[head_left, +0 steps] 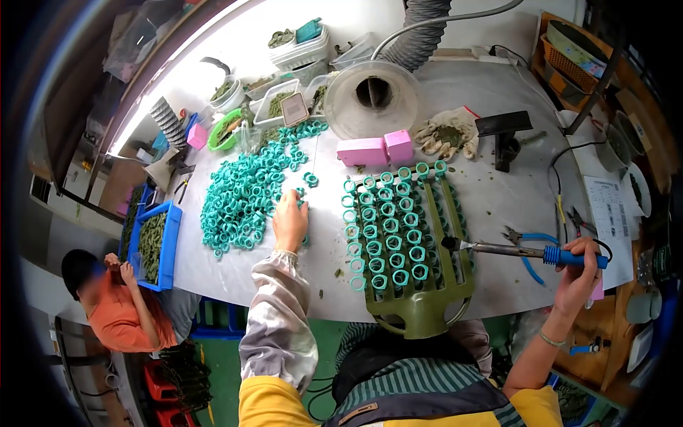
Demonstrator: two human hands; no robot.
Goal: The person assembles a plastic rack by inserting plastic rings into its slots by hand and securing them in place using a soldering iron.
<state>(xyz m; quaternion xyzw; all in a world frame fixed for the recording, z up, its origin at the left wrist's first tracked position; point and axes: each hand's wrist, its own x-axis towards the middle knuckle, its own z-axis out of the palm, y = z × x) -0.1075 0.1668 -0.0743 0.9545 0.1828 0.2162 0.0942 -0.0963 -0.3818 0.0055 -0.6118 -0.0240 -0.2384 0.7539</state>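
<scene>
My right hand (pixel 578 276) is closed round the blue handle of a soldering iron (pixel 512 249). The iron's dark tip lies over the right part of an olive-green slotted plastic rack (pixel 420 309). Rows of teal plastic rings (pixel 390 225) sit on the rack, mostly on its left and middle bars. At the right edge of a loose heap of teal rings (pixel 238 196) is my left hand (pixel 289 222), fingers bent together. Teal shows at its fingertips, but whether they grip a ring is hidden.
Pink blocks (pixel 363 151), a stained glove (pixel 448 133) and a black stand (pixel 504 139) lie behind the rack. Blue-handled pliers (pixel 530 238) rest at right, near the iron's cable. An extraction funnel (pixel 373 103) stands at the back. A co-worker (pixel 128 313) sits at left by a blue tray (pixel 167 249).
</scene>
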